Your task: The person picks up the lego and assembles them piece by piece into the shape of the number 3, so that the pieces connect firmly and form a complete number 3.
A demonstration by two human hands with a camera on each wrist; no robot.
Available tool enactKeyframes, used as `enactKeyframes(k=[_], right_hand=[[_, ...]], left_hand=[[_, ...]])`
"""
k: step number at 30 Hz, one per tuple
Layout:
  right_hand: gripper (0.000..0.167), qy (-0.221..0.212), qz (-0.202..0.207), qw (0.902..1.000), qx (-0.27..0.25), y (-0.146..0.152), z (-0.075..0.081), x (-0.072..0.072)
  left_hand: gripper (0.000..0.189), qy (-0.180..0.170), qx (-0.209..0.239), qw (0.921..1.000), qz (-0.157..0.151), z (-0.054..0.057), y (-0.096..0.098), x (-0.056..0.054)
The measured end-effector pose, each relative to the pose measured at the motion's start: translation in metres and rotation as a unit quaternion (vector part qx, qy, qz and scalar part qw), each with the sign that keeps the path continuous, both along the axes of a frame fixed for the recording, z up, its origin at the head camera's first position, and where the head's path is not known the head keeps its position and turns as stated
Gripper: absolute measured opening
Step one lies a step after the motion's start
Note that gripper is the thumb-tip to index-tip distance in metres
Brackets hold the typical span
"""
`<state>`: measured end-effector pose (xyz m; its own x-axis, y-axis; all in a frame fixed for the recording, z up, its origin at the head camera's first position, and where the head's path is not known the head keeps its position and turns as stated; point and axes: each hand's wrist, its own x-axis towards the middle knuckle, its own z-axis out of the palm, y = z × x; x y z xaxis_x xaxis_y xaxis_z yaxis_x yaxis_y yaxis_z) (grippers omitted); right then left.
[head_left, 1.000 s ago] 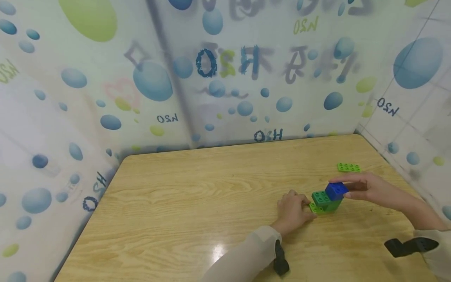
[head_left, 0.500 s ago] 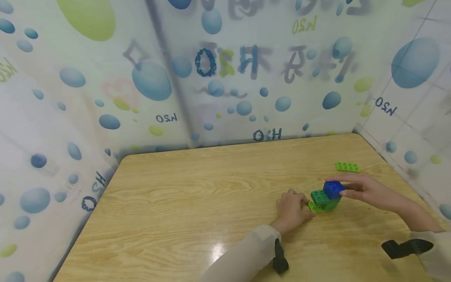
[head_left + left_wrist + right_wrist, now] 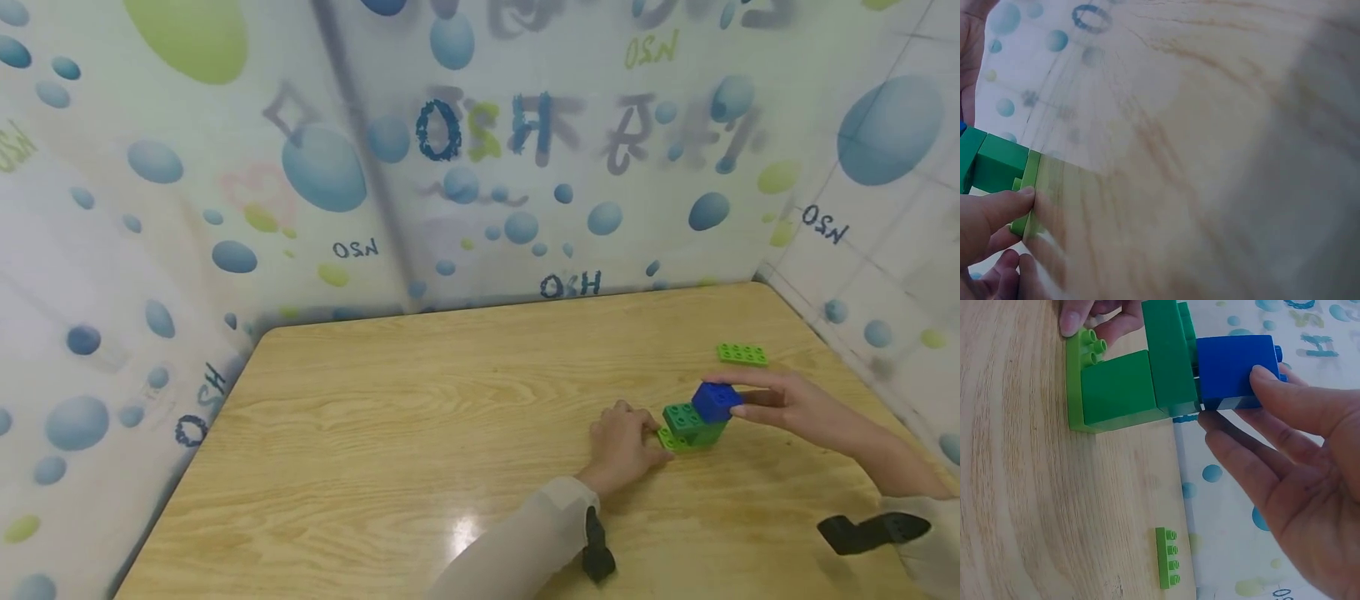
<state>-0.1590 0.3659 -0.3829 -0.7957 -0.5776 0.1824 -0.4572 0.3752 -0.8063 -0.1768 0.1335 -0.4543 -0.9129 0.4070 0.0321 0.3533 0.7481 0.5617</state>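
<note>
Two green blocks [image 3: 1138, 384] atop lime plate [image 3: 1075, 394]; right hand [image 3: 783, 406] pinches studded blue block [image 3: 1232, 370], left hand [image 3: 622, 446] pinches plate.
</note>
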Motion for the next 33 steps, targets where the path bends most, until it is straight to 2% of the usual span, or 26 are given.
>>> enactKeyframes(k=[3,13,19,23,30,33], right_hand=[[0.045,0.004,-0.003,1.0,-0.001,-0.003,-0.001,-0.001],[0.044,-0.031,-0.01,0.9995,-0.004,-0.006,0.001,-0.001],[0.043,-0.056,-0.02,0.9982,-0.007,-0.003,-0.001,-0.001],[0.044,-0.074,-0.006,0.9972,-0.001,-0.003,-0.002,-0.006],[0.046,-0.08,0.017,0.9966,0.004,0.005,-0.001,-0.012],[0.05,-0.079,-0.013,0.9967,0.012,0.008,-0.003,-0.01]], left_hand=[[0.033,0.002,0.006,1.0,-0.004,-0.001,-0.002,-0.001],[0.034,0.009,0.007,0.9999,-0.008,-0.005,-0.001,-0.003],[0.035,0.002,0.019,0.9998,-0.012,-0.004,0.0,-0.003],[0.034,0.002,0.017,0.9998,-0.008,-0.004,-0.004,-0.004],[0.033,0.002,0.01,0.9999,-0.011,-0.004,-0.002,-0.006],[0.033,0.005,-0.002,0.9999,-0.01,-0.003,0.0,-0.004]])
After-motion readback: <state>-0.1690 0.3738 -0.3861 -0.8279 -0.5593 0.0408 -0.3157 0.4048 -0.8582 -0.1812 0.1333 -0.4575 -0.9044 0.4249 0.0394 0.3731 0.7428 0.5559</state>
